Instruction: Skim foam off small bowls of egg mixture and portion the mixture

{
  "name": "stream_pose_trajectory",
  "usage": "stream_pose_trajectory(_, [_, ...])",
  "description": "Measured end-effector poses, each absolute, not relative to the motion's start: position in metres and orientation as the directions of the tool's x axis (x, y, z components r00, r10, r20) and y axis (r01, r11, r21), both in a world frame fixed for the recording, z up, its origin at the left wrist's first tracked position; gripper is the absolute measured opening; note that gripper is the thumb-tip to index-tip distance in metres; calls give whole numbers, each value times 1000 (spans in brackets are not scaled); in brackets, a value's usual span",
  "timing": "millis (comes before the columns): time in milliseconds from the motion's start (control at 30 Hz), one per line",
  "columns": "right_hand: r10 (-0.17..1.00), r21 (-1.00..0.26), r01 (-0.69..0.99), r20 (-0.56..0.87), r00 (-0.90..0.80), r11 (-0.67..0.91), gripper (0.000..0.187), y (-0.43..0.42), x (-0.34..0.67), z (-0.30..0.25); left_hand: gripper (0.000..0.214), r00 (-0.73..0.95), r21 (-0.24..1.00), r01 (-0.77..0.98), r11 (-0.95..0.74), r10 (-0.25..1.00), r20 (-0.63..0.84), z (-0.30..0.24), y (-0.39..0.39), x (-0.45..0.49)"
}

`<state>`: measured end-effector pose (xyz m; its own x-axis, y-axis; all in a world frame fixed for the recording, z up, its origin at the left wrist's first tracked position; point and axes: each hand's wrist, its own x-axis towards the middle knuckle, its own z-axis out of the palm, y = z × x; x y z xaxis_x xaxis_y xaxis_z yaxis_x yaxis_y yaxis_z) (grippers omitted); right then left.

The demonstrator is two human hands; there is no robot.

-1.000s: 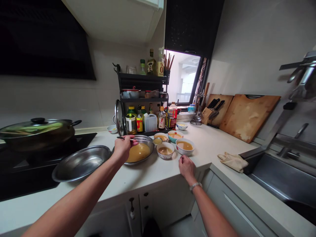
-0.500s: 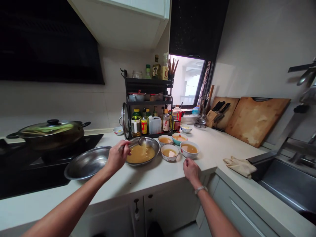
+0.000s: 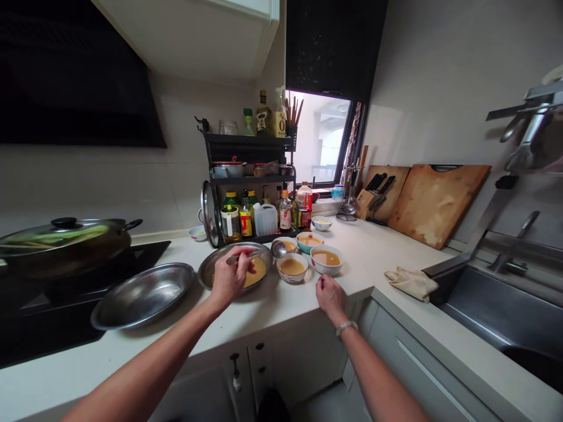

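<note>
My left hand [image 3: 231,276] is closed round the handle of a metal ladle [image 3: 278,249], whose bowl hangs over the nearest small bowl [image 3: 292,268] of brown liquid. The hand is above a steel basin [image 3: 211,269] holding yellow-brown liquid. My right hand [image 3: 329,293] rests on the counter edge in a loose fist, just in front of a white bowl [image 3: 326,259] of the same liquid. Two more filled bowls [image 3: 309,240] stand behind them.
An empty steel dish [image 3: 141,295] lies left of the basin, by the black hob with a lidded wok [image 3: 61,242]. A black rack [image 3: 248,181] of bottles stands behind. A cloth [image 3: 411,282], cutting boards [image 3: 437,202], knife block and sink [image 3: 505,328] are to the right.
The ladle has swung right from over the basin to over the nearest small bowl. My right hand has stayed on the counter edge. The view has shifted slightly.
</note>
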<state>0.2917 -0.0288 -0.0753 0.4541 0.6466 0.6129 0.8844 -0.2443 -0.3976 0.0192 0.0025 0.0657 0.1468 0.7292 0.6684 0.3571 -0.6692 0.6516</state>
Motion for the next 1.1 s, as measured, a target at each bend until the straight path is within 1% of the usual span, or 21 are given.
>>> stream_pose_trajectory(200, [647, -391, 891, 623, 440, -229, 18, -28, 292, -76, 24, 346, 519, 348, -781, 622, 703, 39, 9, 52])
stream_pose_trajectory(267, [644, -391, 892, 627, 439, -228, 18, -28, 293, -77, 24, 364, 537, 343, -770, 637, 680, 34, 12, 59])
stream_pose_trajectory(300, [644, -391, 893, 629, 436, -223, 18, -28, 293, -77, 25, 357, 575, 341, -744, 668, 653, 33, 13, 61])
stream_pose_trajectory(400, [643, -398, 892, 630, 435, -213, 18, -29, 292, -76, 24, 260, 757, 310, -576, 817, 515, 34, 19, 66])
stream_pose_trajectory(467, [644, -404, 888, 625, 442, -217, 17, -29, 292, -76, 23, 157, 867, 240, -437, 899, 409, 36, 25, 67])
stream_pose_trajectory(567, [647, -406, 887, 620, 444, -219, 18, -30, 292, -75, 20, 37, 950, 97, -297, 955, 295, 38, 34, 64])
stream_pose_trajectory(667, [642, -407, 888, 626, 443, -216, 19, -30, 291, -75, 17, -27, 974, -14, -228, 973, 227, 39, 40, 61])
stream_pose_trajectory(800, [638, -406, 889, 631, 442, -214, 19, -31, 292, -75, 16, -106, 976, -135, -170, 982, 157, 44, 43, 57])
stream_pose_trajectory(967, [649, -394, 897, 631, 424, -202, 20, -31, 293, -75, 15, -121, 964, -243, -108, 989, 80, 62, 41, 46])
stream_pose_trajectory(1100, [647, -397, 894, 629, 431, -210, 20, -30, 293, -76, 15, -137, 948, -297, -112, 988, 73, 76, 40, 27])
